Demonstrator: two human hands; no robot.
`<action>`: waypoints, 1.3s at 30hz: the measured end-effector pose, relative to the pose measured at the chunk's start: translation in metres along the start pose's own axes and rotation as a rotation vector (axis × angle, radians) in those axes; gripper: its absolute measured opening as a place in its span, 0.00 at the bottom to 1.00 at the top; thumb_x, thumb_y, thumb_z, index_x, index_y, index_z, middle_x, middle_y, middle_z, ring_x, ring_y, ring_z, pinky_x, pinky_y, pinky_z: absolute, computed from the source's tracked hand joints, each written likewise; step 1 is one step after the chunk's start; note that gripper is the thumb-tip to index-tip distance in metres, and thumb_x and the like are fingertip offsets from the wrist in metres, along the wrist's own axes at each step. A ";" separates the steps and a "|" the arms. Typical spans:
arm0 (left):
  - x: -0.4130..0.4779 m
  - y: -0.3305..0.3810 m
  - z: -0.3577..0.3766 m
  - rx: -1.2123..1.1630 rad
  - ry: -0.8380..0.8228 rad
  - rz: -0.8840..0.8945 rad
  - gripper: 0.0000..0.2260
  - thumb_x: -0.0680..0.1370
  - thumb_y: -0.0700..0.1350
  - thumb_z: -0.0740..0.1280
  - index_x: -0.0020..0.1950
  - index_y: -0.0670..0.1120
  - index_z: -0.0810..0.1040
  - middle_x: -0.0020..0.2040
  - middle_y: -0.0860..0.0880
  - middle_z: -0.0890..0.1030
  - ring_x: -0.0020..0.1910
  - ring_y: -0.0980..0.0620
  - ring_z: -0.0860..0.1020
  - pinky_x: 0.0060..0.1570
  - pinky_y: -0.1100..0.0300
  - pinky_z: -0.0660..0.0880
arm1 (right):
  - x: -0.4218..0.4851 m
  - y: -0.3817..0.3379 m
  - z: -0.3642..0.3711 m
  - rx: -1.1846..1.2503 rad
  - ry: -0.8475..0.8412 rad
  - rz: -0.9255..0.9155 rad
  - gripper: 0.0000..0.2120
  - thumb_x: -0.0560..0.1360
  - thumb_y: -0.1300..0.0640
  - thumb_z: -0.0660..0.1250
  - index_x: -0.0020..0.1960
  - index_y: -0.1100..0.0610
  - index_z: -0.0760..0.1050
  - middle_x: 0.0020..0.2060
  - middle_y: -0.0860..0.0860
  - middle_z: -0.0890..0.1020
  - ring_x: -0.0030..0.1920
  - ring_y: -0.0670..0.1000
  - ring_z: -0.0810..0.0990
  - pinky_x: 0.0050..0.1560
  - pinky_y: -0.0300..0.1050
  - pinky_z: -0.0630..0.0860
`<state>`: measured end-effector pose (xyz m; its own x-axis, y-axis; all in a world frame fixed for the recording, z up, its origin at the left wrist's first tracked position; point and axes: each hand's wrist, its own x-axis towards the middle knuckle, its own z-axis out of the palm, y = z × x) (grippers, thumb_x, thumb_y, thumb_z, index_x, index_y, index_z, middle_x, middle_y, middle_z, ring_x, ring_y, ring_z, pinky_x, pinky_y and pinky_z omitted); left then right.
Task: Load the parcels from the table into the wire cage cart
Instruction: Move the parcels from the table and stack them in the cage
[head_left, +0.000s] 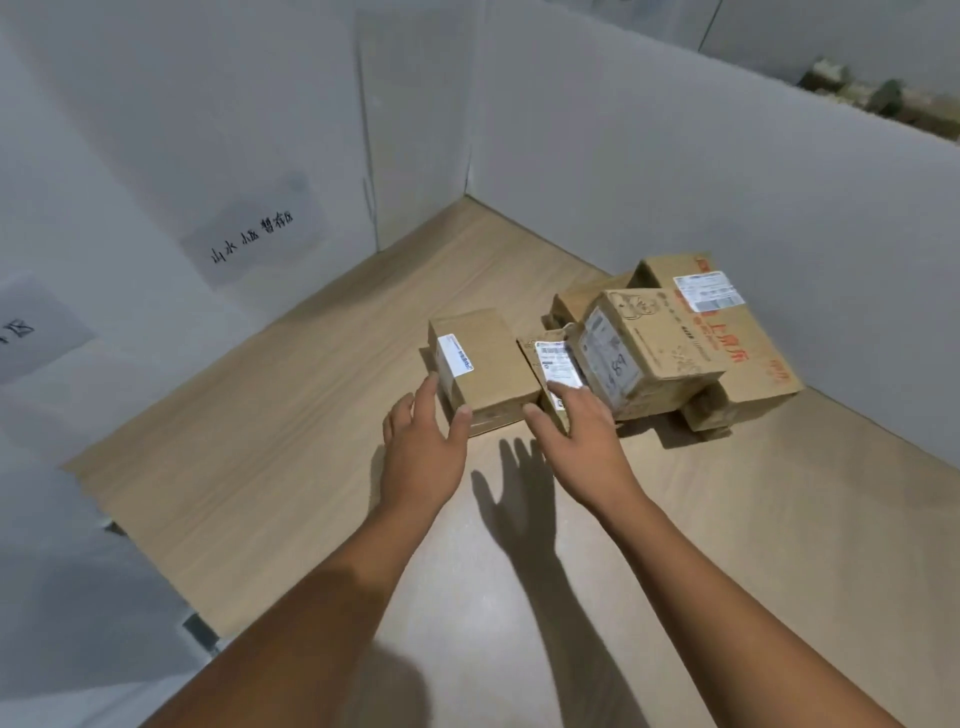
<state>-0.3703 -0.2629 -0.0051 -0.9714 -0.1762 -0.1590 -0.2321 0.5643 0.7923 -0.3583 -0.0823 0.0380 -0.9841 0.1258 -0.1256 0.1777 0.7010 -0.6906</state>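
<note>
A small brown cardboard parcel with a white label lies on the wooden table. My left hand reaches its near left corner with straight fingers, thumb touching the front edge. My right hand is spread over a thin labelled parcel just right of it, fingertips on its label. Behind that stands a tilted box marked 89 leaning on a large flat box with red print. No cart is in view.
White partition walls enclose the table at the back and right, another white panel with handwritten paper signs on the left. A further small box lies behind the pile.
</note>
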 end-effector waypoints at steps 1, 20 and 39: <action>0.017 -0.004 0.014 0.013 -0.011 0.008 0.28 0.83 0.60 0.60 0.82 0.61 0.55 0.82 0.46 0.59 0.81 0.45 0.55 0.77 0.40 0.62 | 0.018 0.004 0.007 0.010 0.004 0.010 0.28 0.82 0.41 0.64 0.78 0.54 0.69 0.75 0.52 0.71 0.78 0.53 0.63 0.78 0.56 0.62; 0.029 -0.058 0.036 -0.679 0.128 -0.207 0.27 0.82 0.55 0.62 0.78 0.66 0.57 0.74 0.62 0.67 0.72 0.69 0.67 0.70 0.65 0.68 | 0.076 -0.006 0.095 -0.105 -0.092 0.024 0.33 0.78 0.26 0.56 0.62 0.55 0.72 0.73 0.50 0.72 0.83 0.56 0.50 0.80 0.68 0.42; -0.492 -0.288 -0.202 -0.979 1.210 -0.536 0.25 0.82 0.45 0.70 0.77 0.56 0.67 0.68 0.56 0.80 0.64 0.59 0.79 0.56 0.66 0.77 | -0.432 -0.179 0.340 0.169 -1.266 -0.187 0.24 0.65 0.39 0.73 0.59 0.38 0.73 0.66 0.51 0.75 0.60 0.51 0.81 0.55 0.55 0.82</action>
<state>0.1845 -0.5021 -0.0362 -0.0862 -0.9255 -0.3688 0.0662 -0.3747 0.9248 0.0350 -0.5003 -0.0263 -0.3242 -0.7782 -0.5379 0.1276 0.5274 -0.8400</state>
